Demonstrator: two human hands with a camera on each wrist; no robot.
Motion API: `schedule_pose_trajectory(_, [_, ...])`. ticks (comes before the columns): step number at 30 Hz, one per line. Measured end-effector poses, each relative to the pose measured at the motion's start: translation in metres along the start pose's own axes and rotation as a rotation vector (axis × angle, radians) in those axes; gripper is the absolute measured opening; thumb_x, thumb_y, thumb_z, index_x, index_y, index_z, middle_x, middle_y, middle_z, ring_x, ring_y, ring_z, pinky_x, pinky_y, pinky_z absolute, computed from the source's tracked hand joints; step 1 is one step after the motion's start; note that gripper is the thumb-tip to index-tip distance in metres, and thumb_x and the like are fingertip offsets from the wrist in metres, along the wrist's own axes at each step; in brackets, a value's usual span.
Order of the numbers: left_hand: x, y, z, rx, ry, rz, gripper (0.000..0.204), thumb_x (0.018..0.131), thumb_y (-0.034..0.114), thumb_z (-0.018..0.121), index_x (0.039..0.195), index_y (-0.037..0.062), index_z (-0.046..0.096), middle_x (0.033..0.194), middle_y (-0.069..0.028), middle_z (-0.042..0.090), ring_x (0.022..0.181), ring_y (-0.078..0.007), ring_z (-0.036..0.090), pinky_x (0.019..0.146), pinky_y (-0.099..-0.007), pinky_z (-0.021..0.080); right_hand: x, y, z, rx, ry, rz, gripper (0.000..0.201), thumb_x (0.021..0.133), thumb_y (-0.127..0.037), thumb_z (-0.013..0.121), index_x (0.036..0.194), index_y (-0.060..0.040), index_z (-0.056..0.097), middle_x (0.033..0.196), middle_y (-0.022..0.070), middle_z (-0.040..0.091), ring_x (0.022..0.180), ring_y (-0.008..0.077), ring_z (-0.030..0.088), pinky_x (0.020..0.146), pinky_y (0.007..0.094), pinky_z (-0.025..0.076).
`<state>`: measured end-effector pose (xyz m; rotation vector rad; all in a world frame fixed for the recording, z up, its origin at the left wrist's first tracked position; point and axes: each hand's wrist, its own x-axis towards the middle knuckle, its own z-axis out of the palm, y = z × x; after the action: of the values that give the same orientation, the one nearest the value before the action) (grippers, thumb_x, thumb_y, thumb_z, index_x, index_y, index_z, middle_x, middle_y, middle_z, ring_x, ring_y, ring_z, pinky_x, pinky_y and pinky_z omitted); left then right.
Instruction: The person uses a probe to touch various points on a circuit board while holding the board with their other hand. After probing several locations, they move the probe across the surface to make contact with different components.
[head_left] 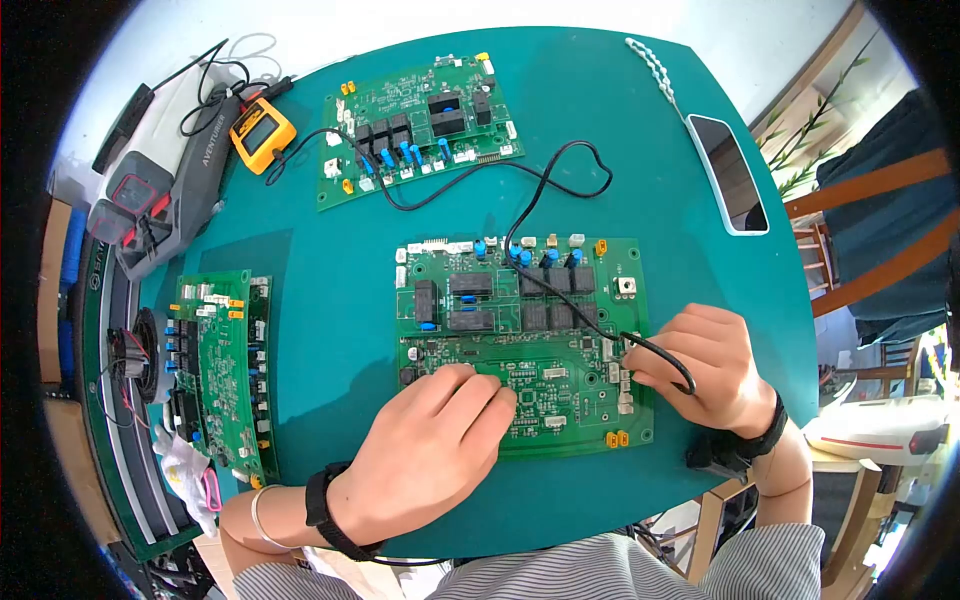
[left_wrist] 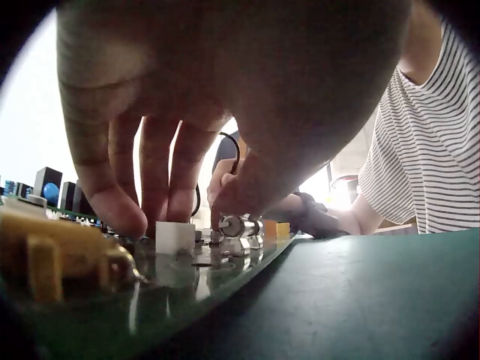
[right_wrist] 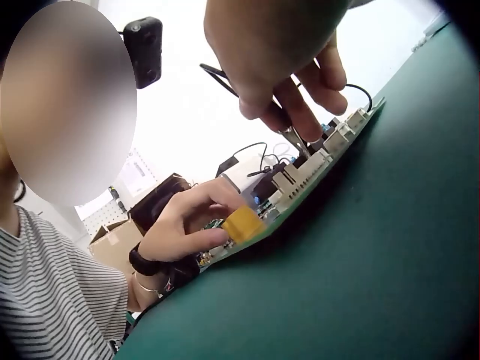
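One table (head_left: pixel 540 90), green-topped, before me. Item: wall (head_left: pixel 750 60), white, brightly lit. Item: chair (head_left: pixel 870 185), wooden, dark cloth (head_left: pixel 895 222) between its bars; bamboo-like leaves (head_left: pixel 797 181) near it. Item: carton (right_wrist: pixel 114 251), brown cardboard.

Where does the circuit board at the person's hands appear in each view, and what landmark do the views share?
Head: the circuit board lies around the centre, seen from above.
Left wrist: across the lower left, seen at a very low angle.
Right wrist: a narrow slant rising rightward from lower centre.
Landmark: the striped shirt, at head's bottom, left wrist's right, right wrist's lower left.
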<state>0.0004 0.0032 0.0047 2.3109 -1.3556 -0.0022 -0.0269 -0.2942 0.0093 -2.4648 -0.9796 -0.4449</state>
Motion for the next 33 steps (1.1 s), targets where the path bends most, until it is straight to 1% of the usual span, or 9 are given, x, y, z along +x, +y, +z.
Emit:
schedule_pose_trajectory(5, [0.001,0.001,-0.001,-0.003,-0.002,-0.009,0.037,0.076,0.003,0.074,0.111,-0.0028,0.064,0.111,-0.0144,0.064,0.100,-0.0338,0.062,0.086,-0.0418,0.055,-0.002,0.000,0.001,-0.007,-0.002,0.033,0.021,0.078,-0.008,0.080,0.094,-0.0022,0.068,0.080,0.0065,0.066,0.065,0.0231,0.062,0.058,0.0353,0.049])
schedule_pose_trajectory(7, [0.001,0.001,-0.001,-0.002,-0.002,-0.009,0.038,0.075,0.003,0.075,0.111,-0.0029,0.064,0.111,-0.0145,0.064,0.100,-0.0338,0.062,0.086,-0.0417,0.055,-0.002,0.001,0.003,0.032,-0.008,0.098,0.026,0.076,-0.005,0.077,0.100,-0.0022,0.067,0.084,0.0079,0.066,0.068,0.0263,0.063,0.062,0.0370,0.050])
schedule_pose_trajectory(11, [0.001,0.001,0.000,0.002,-0.003,-0.009,0.038,0.075,0.003,0.075,0.111,-0.0028,0.064,0.111,-0.0144,0.064,0.099,-0.0338,0.062,0.086,-0.0417,0.055,0.001,-0.001,0.002,0.056,-0.051,0.106,0.031,0.074,-0.003,0.075,0.103,-0.0020,0.065,0.087,0.0093,0.065,0.071,0.0286,0.063,0.064,0.0383,0.050])
schedule_pose_trajectory(14, [0.000,0.000,0.001,0.003,0.007,-0.008,0.038,0.075,0.002,0.075,0.111,-0.0026,0.064,0.111,-0.0143,0.064,0.099,-0.0336,0.062,0.086,-0.0415,0.055,0.002,-0.002,0.002,0.080,-0.038,0.104,0.027,0.077,-0.003,0.075,0.102,-0.0027,0.064,0.085,0.0092,0.065,0.070,0.0284,0.063,0.063,0.0385,0.050])
schedule_pose_trajectory(16, [0.000,0.000,0.001,0.007,0.014,-0.004,0.038,0.075,0.002,0.075,0.110,-0.0024,0.064,0.110,-0.0140,0.064,0.099,-0.0333,0.062,0.085,-0.0414,0.055,0.000,-0.002,0.003,0.113,0.017,0.110,0.023,0.079,-0.004,0.076,0.099,-0.0037,0.065,0.083,0.0084,0.065,0.069,0.0278,0.062,0.062,0.0381,0.049])
schedule_pose_trajectory(20, [0.000,0.000,0.001,0.002,0.014,-0.006,0.038,0.075,0.003,0.075,0.110,-0.0022,0.064,0.110,-0.0138,0.064,0.098,-0.0330,0.062,0.085,-0.0413,0.055,-0.001,-0.001,0.000,0.134,0.002,0.107,0.020,0.080,-0.006,0.077,0.096,-0.0040,0.065,0.081,0.0078,0.064,0.069,0.0268,0.061,0.061,0.0374,0.048])
schedule_pose_trajectory(27, [0.000,0.000,0.001,0.002,0.022,-0.005,0.038,0.075,0.003,0.075,0.111,-0.0013,0.063,0.110,-0.0129,0.063,0.098,-0.0330,0.062,0.085,-0.0413,0.055,0.003,0.006,0.002,0.051,-0.013,0.008,0.022,0.076,-0.007,0.079,0.090,-0.0036,0.063,0.082,0.0074,0.063,0.070,0.0261,0.060,0.061,0.0367,0.047])
schedule_pose_trajectory(29, [-0.001,0.000,0.002,-0.002,0.037,-0.001,0.038,0.075,0.003,0.075,0.111,-0.0011,0.063,0.109,-0.0128,0.063,0.098,-0.0330,0.062,0.085,-0.0413,0.055,0.008,0.005,-0.003,0.028,-0.021,-0.015,0.022,0.075,-0.007,0.079,0.089,-0.0037,0.063,0.082,0.0073,0.062,0.070,0.0261,0.060,0.061,0.0368,0.047])
schedule_pose_trajectory(33, [-0.001,-0.001,0.001,-0.003,0.009,-0.004,0.039,0.075,0.003,0.075,0.112,-0.0011,0.062,0.107,-0.0128,0.062,0.099,-0.0326,0.061,0.084,-0.0413,0.054,0.028,0.000,-0.021,-0.036,-0.023,-0.077,0.024,0.071,-0.008,0.080,0.085,-0.0038,0.061,0.077,0.0066,0.056,0.068,0.0258,0.058,0.060,0.0372,0.046])
